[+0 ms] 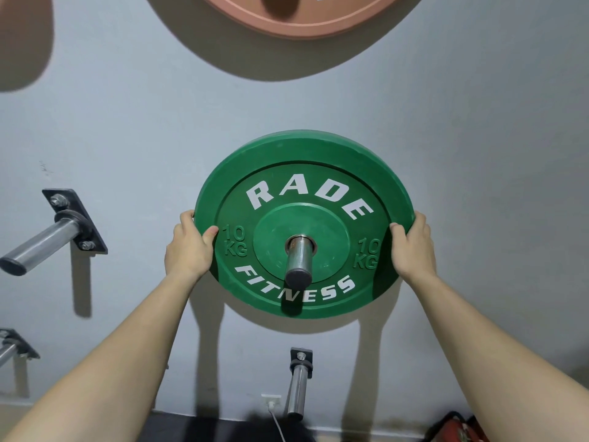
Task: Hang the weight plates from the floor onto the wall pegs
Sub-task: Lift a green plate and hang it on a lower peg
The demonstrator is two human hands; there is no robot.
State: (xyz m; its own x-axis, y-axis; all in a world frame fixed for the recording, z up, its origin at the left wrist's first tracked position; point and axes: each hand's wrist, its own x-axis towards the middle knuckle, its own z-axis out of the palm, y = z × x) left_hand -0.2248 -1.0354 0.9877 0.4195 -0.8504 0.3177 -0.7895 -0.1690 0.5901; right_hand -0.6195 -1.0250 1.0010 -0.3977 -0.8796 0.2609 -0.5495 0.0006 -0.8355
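Against grey wall [127, 122], holds green 10 kg plate [302, 151] threaded on peg [298, 260], with left grip [188, 247] and right grip [412, 247] clamped on opposite rims; probably heavy, rigid, grippy rubber.

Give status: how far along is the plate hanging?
Done: pink plate hangs up top. In hand: the green plate sits on the middle peg, left hand and right hand gripping its rim. Left: let go; the left peg and the lower peg are bare.
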